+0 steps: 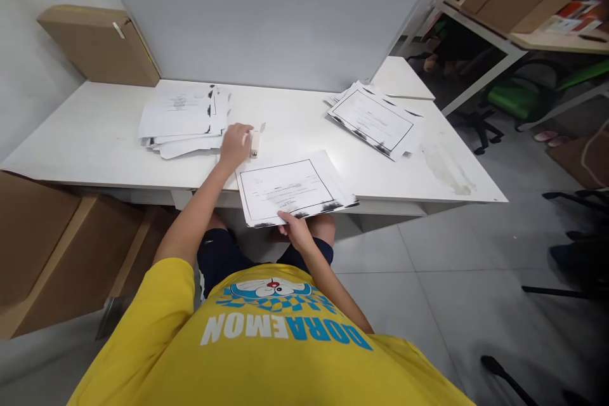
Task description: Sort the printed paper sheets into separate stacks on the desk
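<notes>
My left hand [236, 147] is over the desk, its fingers curled against the left side of a small pale box [255, 144]; motion blurs the fingertips slightly. A small light piece sticks up at the box's far corner. Between thumb and fingers, my right hand [295, 229] pinches the near edge of some printed sheets [288, 187] with a black border and dark smudges along their edges. These sheets lie partly over the desk's front edge, tilted towards me. Left of my left hand is an uneven stack of similar papers [178, 114].
Another fanned pile of bordered sheets [373, 120] lies at the right of the white desk [290, 108]. A cardboard box [99, 44] stands at the back left, against a grey partition [276, 13]. Open cardboard [71, 254] is below left; a green chair [514, 98] stands at right.
</notes>
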`<control>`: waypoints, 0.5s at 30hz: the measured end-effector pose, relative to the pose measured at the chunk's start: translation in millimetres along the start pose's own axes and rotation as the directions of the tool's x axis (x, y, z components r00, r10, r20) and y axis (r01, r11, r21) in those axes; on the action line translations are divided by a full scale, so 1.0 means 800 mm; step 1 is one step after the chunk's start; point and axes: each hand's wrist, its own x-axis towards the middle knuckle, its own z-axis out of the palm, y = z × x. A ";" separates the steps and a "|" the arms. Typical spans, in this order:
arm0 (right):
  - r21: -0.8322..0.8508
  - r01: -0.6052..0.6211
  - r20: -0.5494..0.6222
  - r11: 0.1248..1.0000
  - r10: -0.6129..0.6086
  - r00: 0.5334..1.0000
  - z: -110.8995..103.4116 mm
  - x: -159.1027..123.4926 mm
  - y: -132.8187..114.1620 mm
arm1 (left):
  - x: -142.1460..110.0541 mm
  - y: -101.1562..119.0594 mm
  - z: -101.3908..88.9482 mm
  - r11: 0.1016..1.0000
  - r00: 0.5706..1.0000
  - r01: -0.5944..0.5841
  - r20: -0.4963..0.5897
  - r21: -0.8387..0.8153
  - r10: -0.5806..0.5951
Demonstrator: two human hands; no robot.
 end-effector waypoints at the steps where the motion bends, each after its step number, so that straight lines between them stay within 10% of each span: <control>1: -0.006 0.005 -0.008 1.000 -0.005 1.000 0.001 0.000 -0.002 | -0.002 -0.017 -0.004 0.999 0.998 0.035 -0.050 0.013 -0.034; 5: -0.030 0.015 -0.057 0.999 -0.017 0.998 0.004 0.005 -0.007 | -0.017 -0.054 -0.012 0.999 0.999 0.048 0.010 0.010 -0.048; 15: -0.119 0.031 -0.162 0.992 -0.050 0.985 0.009 0.019 0.018 | -0.034 -0.032 0.001 0.983 0.908 -0.180 0.390 0.034 0.153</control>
